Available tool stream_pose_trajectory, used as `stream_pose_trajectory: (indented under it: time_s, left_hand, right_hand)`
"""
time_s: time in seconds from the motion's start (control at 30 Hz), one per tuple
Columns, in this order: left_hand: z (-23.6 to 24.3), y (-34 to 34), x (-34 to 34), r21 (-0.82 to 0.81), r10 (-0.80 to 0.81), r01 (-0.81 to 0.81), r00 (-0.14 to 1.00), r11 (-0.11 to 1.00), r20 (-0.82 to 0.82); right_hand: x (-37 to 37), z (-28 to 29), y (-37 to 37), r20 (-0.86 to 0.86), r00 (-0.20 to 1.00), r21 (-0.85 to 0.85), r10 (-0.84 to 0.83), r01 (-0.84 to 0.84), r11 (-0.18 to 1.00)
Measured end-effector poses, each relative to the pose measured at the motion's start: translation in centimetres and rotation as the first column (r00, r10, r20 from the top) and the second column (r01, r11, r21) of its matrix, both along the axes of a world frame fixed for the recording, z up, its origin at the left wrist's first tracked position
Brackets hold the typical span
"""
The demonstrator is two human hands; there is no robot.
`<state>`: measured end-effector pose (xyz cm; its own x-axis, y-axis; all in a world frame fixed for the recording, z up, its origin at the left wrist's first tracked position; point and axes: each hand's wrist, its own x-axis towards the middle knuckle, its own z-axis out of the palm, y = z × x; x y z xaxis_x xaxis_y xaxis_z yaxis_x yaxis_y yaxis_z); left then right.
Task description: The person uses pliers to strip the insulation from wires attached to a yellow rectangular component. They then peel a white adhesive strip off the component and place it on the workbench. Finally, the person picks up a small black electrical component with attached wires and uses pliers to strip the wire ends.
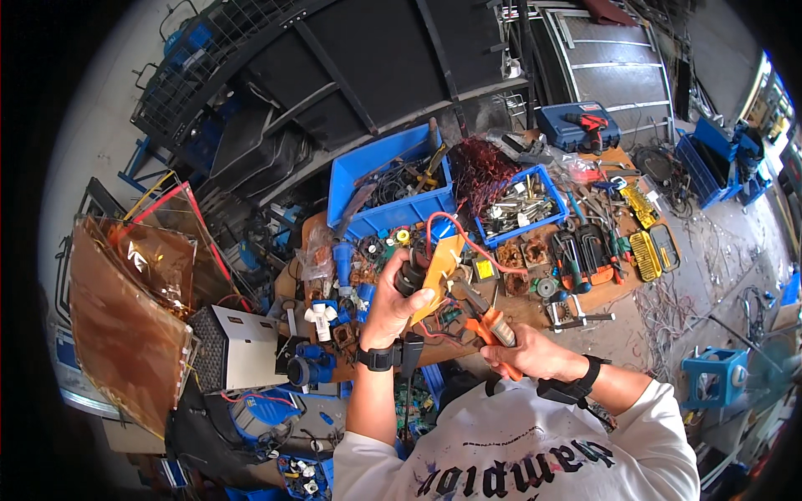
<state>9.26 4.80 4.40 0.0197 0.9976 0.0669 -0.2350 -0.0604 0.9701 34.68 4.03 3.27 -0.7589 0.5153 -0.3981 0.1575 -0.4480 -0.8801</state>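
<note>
My left hand [389,307] grips a yellow-orange panel [441,274] with a black round part [409,279] on its near side. A red wire [452,219] loops up from the panel and runs off to the right. My right hand [539,354] is closed around orange-handled pliers [501,328]. The plier jaws point up and left, close to the panel's right side; whether they touch it I cannot tell. Below both hands is the cluttered wooden table [625,288].
Behind the panel stand a blue bin [393,220] of cables and tools and a blue tray [499,239] of metal pieces. A red-and-black drill [591,127] rests on a blue case [558,134]. Hex keys [595,247] and a yellow bit case [645,255] lie right. A white box [244,346] stands left.
</note>
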Motion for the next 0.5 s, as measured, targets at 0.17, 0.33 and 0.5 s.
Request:
stream_pose_trajectory:
  time_s: [0.17,0.33,0.5]
  left_hand:
    - [0.1,-0.3,0.2,0.019,0.004,-0.004,1.000,1.000,0.010]
    - [0.6,-0.6,0.7,-0.007,0.043,-0.042,0.993,0.999,0.114]
    - [1.1,-1.0,0.5,-0.031,0.037,-0.032,0.978,0.999,0.207]
  right_hand:
    - [-0.3,-0.8,-0.5,0.023,1.000,0.026,-0.013,0.013,1.000]
    - [-0.5,-2.3,-0.5,-0.149,0.987,-0.159,-0.055,0.031,0.987]
    - [0.2,-2.3,0.0,-0.127,0.991,-0.022,-0.036,0.033,0.999]
